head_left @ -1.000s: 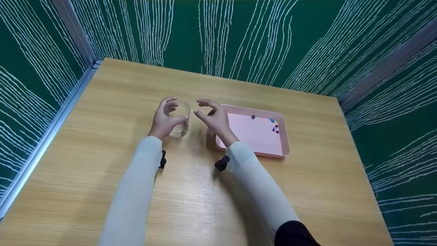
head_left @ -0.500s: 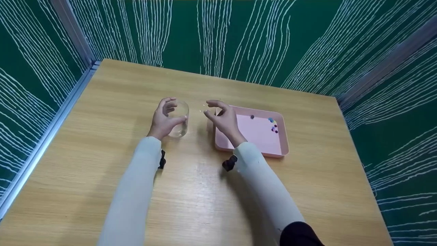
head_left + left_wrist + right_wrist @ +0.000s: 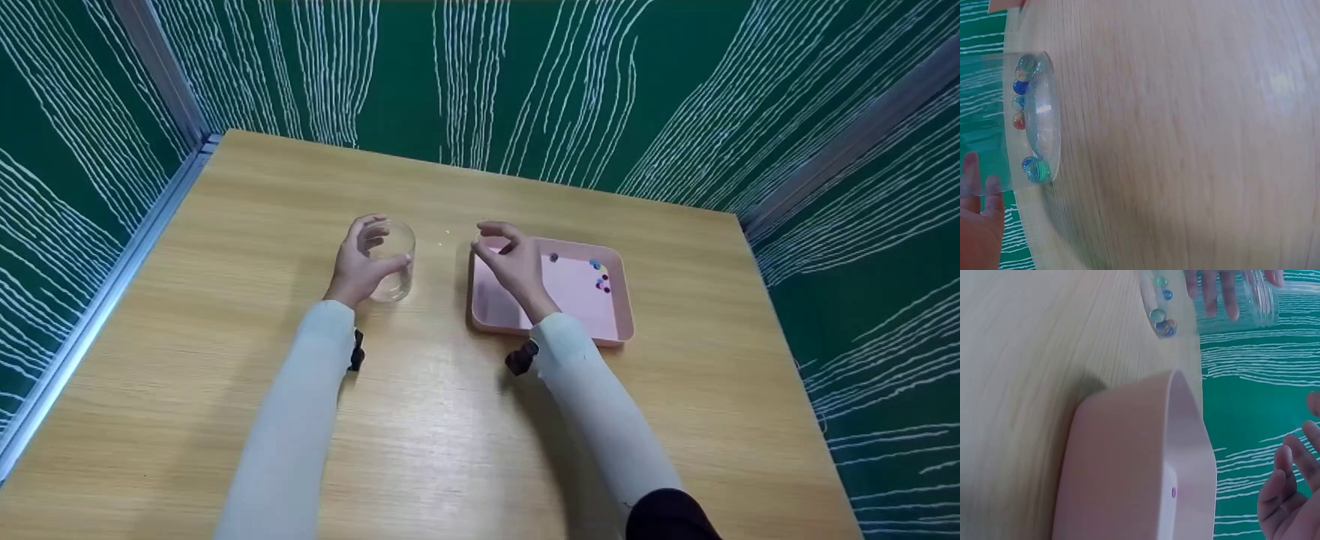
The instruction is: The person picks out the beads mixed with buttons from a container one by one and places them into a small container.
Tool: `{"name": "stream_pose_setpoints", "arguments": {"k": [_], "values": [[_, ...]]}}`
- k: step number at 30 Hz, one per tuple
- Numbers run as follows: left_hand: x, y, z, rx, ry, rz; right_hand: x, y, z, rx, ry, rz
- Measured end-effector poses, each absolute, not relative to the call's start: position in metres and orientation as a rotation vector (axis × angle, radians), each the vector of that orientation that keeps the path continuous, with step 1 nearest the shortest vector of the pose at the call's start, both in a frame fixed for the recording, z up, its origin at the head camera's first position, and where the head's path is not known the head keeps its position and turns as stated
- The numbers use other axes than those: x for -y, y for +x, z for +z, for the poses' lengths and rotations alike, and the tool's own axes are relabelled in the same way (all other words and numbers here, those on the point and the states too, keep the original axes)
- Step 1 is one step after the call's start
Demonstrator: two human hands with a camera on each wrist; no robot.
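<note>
My left hand (image 3: 358, 262) grips a clear glass jar (image 3: 400, 281), its fingers round the far side and the thumb across the near side. The jar stands upright on the table. Several glass marbles (image 3: 1037, 171) lie along its bottom in the left wrist view. My right hand (image 3: 516, 268) hovers over the left part of a shallow pink tray (image 3: 555, 335). Its fingers are loosely bent, with nothing seen between them in the right wrist view. Small coloured marbles (image 3: 603, 283) cluster by the tray's right wall, and a dark one (image 3: 554, 257) lies near the back wall.
Jar and tray stand side by side on a wooden table (image 3: 420, 420), with a gap between them. Two tiny bright specks (image 3: 448, 232) show on the wood there. Green panels (image 3: 409, 75) with white lines rise behind and beside the table.
My right hand has moved right, away from the jar and over the tray. The left hand and the jar stay in place.
</note>
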State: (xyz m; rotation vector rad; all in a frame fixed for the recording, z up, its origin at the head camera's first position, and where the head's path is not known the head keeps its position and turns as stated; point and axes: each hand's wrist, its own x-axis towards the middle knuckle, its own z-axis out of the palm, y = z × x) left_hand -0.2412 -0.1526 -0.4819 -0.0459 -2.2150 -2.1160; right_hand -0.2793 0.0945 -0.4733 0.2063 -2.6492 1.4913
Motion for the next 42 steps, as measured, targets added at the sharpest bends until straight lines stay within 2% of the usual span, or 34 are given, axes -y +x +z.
{"name": "stream_pose_setpoints", "arguments": {"k": [14,25,38,42], "values": [[0.152,-0.243,-0.484,2.216,-0.046,-2.088,-0.125,-0.284,-0.477,2.641,0.141,1.461],[0.151,-0.242,-0.482,2.179,-0.063,-2.12,-0.153,-0.286,-0.481,2.69,-0.026,1.368],[0.154,-0.256,-0.503,2.154,-0.072,-2.123,-0.192,-0.292,-0.486,2.746,0.008,1.164],[0.154,-0.253,-0.5,2.157,-0.071,-2.138,-0.2,-0.291,-0.487,2.772,-0.002,1.113]]}}
